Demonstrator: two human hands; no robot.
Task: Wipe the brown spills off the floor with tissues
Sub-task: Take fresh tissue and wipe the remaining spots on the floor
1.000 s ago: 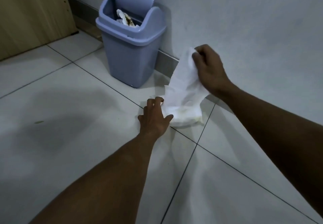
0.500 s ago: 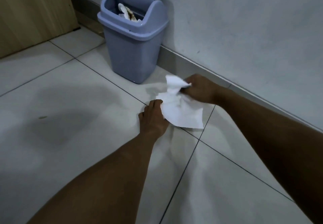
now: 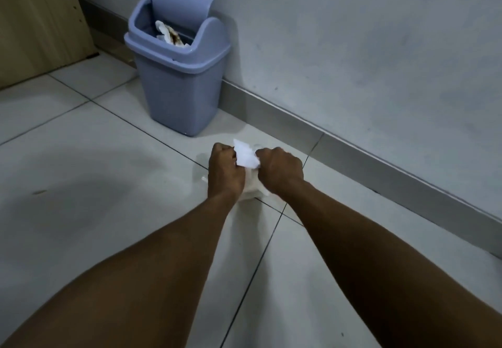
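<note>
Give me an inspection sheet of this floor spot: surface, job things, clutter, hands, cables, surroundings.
Surface: pale tiled floor with dark grout lines; small brown spot at left.
Job's things: white tissue bunched between both hands, down at the floor.
Clutter: blue bin, swing lid tipped open, brown-stained tissues inside.
Hands: left hand and right hand both grip the tissue.
Cables: nothing seen.
Surroundings: grey wall with skirting, wooden panel at far left.

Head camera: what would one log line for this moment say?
left hand: grips tissue | right hand: grips tissue | tissue: bunched, low over floor | bin: open, stained tissues inside
</note>
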